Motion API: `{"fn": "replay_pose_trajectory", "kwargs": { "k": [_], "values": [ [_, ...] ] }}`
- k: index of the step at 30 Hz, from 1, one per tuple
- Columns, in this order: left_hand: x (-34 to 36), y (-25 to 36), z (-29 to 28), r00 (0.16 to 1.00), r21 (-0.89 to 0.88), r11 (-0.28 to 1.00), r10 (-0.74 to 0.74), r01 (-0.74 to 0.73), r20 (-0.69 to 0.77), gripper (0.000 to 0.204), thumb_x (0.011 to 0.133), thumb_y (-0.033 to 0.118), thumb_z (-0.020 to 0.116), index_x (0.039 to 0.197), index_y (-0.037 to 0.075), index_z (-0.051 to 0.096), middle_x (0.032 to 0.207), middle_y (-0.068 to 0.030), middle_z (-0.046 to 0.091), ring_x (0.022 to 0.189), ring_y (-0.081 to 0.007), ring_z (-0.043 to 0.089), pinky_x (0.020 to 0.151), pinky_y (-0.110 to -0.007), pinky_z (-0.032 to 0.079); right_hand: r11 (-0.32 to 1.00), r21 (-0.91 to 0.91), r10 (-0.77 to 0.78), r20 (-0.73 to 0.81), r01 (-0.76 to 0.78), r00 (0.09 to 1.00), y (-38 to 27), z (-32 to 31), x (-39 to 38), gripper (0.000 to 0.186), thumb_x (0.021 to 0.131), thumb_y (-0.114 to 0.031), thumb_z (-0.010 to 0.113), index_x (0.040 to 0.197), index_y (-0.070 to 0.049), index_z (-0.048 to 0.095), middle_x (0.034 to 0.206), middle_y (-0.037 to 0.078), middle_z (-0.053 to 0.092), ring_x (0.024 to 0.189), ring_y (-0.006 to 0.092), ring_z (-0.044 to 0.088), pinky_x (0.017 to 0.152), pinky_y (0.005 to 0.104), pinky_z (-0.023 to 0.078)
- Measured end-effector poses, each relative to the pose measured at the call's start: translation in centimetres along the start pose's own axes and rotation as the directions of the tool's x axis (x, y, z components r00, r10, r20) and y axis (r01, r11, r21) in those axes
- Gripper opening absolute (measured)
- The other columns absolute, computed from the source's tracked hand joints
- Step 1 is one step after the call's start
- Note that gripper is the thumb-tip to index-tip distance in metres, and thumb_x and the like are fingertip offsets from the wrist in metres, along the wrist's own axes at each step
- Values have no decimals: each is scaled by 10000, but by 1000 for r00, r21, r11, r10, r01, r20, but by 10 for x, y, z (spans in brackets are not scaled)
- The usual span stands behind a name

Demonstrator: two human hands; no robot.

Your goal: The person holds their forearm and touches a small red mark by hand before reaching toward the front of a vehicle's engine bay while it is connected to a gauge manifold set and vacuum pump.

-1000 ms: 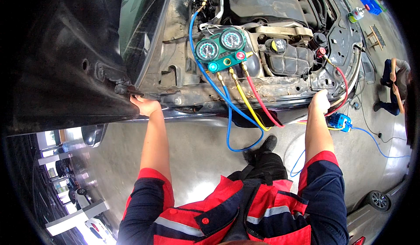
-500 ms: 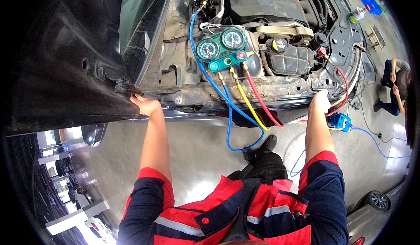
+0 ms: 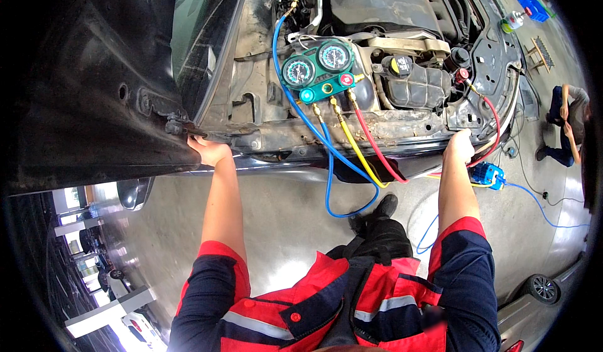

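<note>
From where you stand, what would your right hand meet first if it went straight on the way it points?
Probably the red hose at the car's front frame; the right hand already rests on that edge, though depth is hard to judge.

Both arms reach forward and up, nearly straight, bare from the short red-trimmed sleeves to the wrists, set well apart. The left hand [image 3: 209, 151] is curled, palm down, fingers bent over an edge at its far side. The right hand [image 3: 460, 146] is likewise closed, knuckles upward, fingers tucked out of sight.
</note>
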State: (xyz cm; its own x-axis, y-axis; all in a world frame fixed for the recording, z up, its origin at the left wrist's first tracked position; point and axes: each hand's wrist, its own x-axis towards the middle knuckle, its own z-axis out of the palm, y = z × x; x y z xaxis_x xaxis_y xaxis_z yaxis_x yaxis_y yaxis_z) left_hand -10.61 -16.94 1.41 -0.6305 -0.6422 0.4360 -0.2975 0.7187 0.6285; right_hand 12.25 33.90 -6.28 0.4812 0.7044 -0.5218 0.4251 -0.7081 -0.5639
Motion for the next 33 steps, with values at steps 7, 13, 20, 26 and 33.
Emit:
{"fn": "replay_pose_trajectory", "kwargs": {
  "k": [7,13,20,26,33],
  "values": [
    [2,-2,-1,1000,-22,1000,7,-7,-9,429,1006,375,371,1378,173,441,1345,-200,526,1161,-448,534,971,-506,412,1000,3,-16,19,16,1000,-1,-2,-5,760,813,-473,540,1275,130,501,1362,314,469,1190,417,547,1008,456,462],
    [-13,27,-13,998,-117,992,-51,47,-31,364,996,289,443,1287,96,549,1290,-272,557,1166,-432,533,967,-458,429,1000,-21,-17,-7,17,1000,1,0,2,768,807,-485,547,1264,131,509,1339,319,488,1163,423,564,984,462,478],
    [-5,15,-6,997,-95,995,-35,28,-70,333,986,260,473,1266,103,558,1296,-280,549,1155,-435,543,940,-464,449,1000,-18,-19,-39,19,999,3,5,5,753,798,-483,561,1225,136,546,1297,313,529,1140,406,584,974,449,483],
    [3,-2,-1,998,-22,999,41,-42,-56,403,997,338,408,1337,138,487,1300,-238,555,1145,-444,547,956,-489,430,999,-36,-36,-66,34,997,4,8,6,729,793,-469,566,1199,137,573,1267,297,564,1130,386,595,974,431,482],
    [1,-3,3,999,-41,999,-19,20,26,429,1007,357,381,1371,142,456,1311,-216,553,1149,-443,543,972,-496,414,1000,-14,-20,-14,19,1000,2,2,5,784,805,-487,551,1252,155,505,1333,353,475,1171,427,561,990,458,475]
  ]
}}
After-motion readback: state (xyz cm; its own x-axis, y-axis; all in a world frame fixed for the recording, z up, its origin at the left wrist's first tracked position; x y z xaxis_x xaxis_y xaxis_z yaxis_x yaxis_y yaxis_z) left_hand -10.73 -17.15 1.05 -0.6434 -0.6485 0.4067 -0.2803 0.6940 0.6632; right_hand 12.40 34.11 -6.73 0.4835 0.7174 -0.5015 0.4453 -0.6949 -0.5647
